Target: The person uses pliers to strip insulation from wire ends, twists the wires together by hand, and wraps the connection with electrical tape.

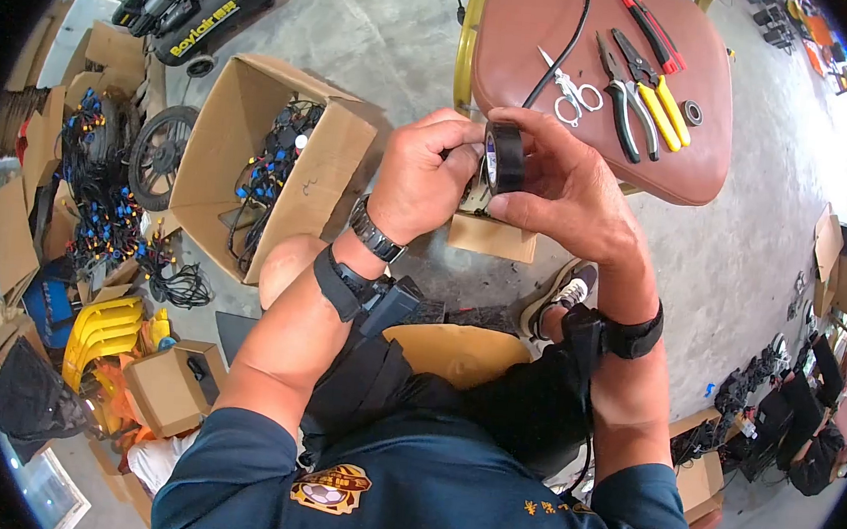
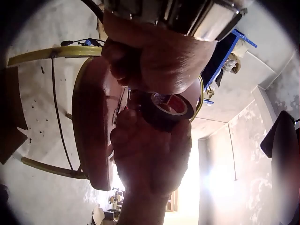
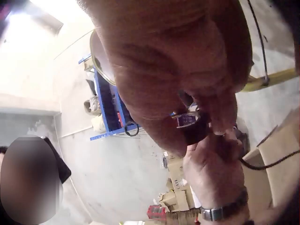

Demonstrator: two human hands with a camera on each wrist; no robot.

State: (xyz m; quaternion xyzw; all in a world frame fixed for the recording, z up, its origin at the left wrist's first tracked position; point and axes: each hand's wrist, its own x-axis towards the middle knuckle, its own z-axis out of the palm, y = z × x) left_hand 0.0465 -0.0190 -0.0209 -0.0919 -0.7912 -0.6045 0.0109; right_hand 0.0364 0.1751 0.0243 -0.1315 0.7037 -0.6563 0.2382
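A roll of black electrical tape (image 1: 507,162) stands on edge between the thumb and fingers of my right hand (image 1: 588,193). My left hand (image 1: 421,175) is curled right beside the roll, its fingertips close to the tape. From the left hand's fingers a black cable (image 3: 268,167) comes out in the right wrist view; the part inside the grip is hidden. In the head view a black cable (image 1: 567,47) crosses the brown chair seat (image 1: 521,34) down to the hands. The left wrist view shows the tape roll (image 2: 158,120) held just under the left hand.
On the seat lie white-handled scissors (image 1: 574,99), pliers (image 1: 620,96), yellow-handled wire strippers (image 1: 660,104), a red utility knife (image 1: 655,34) and a metal ring (image 1: 692,113). A cardboard box (image 1: 337,163) of wiring stands at left, near an air compressor (image 1: 214,19).
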